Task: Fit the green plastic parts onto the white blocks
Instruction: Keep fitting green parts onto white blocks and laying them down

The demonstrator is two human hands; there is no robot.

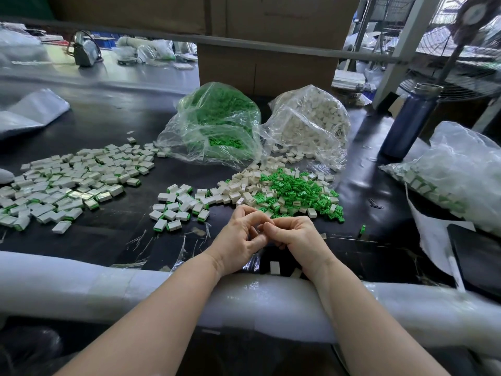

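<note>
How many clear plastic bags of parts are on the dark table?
3: a bag of green parts at centre back, a bag of white blocks beside it, and a bag of assembled pieces at the right edge. More may lie outside view.

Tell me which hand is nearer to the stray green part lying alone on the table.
Right. The right hand sits just left of the lone green part; the left hand lies farther left, beyond the right hand, fingertips meeting it.

Single head-worn wide view looks forward and down, close over the table
</note>
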